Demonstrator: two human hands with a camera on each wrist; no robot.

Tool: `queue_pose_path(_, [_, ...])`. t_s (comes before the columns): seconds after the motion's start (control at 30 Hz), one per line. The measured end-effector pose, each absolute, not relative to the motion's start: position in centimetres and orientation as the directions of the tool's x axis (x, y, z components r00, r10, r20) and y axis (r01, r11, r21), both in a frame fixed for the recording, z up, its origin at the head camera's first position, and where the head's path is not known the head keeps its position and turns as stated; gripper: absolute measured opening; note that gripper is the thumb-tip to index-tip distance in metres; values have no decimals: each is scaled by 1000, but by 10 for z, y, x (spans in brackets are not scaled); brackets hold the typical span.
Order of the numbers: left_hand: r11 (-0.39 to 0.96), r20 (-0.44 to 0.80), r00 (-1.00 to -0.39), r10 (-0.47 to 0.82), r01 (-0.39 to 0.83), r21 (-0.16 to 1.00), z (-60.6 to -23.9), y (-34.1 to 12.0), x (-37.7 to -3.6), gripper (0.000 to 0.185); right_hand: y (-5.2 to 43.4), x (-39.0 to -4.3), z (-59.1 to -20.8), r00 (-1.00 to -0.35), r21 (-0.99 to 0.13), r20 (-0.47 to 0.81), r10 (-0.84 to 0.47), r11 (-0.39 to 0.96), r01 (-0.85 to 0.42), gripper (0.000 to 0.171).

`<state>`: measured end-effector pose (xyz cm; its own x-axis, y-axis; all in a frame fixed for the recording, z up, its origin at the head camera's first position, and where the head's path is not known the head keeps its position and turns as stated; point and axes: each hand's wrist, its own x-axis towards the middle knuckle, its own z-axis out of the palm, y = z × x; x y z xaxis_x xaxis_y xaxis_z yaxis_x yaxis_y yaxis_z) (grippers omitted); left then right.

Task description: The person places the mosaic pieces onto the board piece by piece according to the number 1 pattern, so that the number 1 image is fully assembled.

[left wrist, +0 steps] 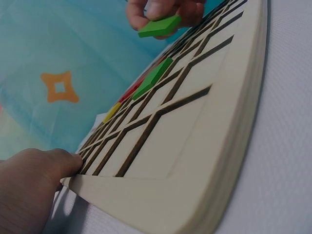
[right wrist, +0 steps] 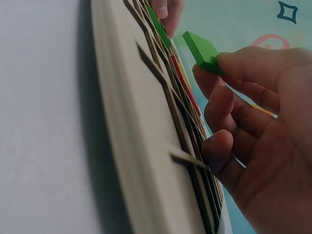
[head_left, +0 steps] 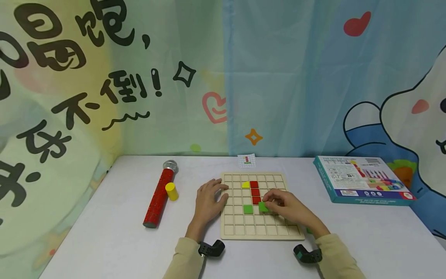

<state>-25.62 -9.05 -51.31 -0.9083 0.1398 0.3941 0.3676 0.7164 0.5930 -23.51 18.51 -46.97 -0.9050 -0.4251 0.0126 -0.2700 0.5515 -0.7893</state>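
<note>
A wooden grid board [head_left: 240, 231] lies flat on the white table. My right hand [head_left: 290, 209] pinches a green square tile [head_left: 263, 207] between thumb and fingers, and the right wrist view shows this tile [right wrist: 201, 52] held up off the board. On the grid sit a yellow tile [head_left: 245, 185], a column of red tiles [head_left: 254, 192] beside it, and another green tile [head_left: 248, 209] lower down. At the board's left edge rests my left hand [head_left: 208, 201], its thumb touching the rim in the left wrist view; its other fingertips are hidden there.
Behind the board lies a small printed card [head_left: 246, 161]. To the left are a red microphone [head_left: 159, 199] and a yellow cylinder [head_left: 172, 192]. A flat game box [head_left: 364, 180] lies at the right. Something green [head_left: 309, 231] shows partly beneath the right wrist.
</note>
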Motion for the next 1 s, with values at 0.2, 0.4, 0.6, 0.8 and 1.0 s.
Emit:
queue_pose_path(0.2, [716, 394, -908, 144, 370, 591, -513, -90, -256, 21, 183, -235, -472, -899, -788, 26, -438, 544, -288, 13])
queue_pose_path(0.4, [720, 395, -907, 144, 370, 588, -513, -91, -256, 20, 182, -235, -473, -900, -787, 22, -434, 548, -283, 13])
queue_pose_path(0.6, [721, 395, -908, 141, 367, 587, -512, -90, -256, 20, 180, -237, -474, -902, -777, 31, -430, 558, -292, 11])
queue_pose_path(0.8, [722, 395, -908, 142, 368, 586, -511, -90, -256, 20, 177, -236, -474, -908, -768, 38, -416, 569, -293, 10])
queue_pose_path(1.0, [715, 391, -910, 140, 366, 596, -511, -90, -256, 21, 173, -235, -476, -914, -744, 46, -403, 597, -301, 10])
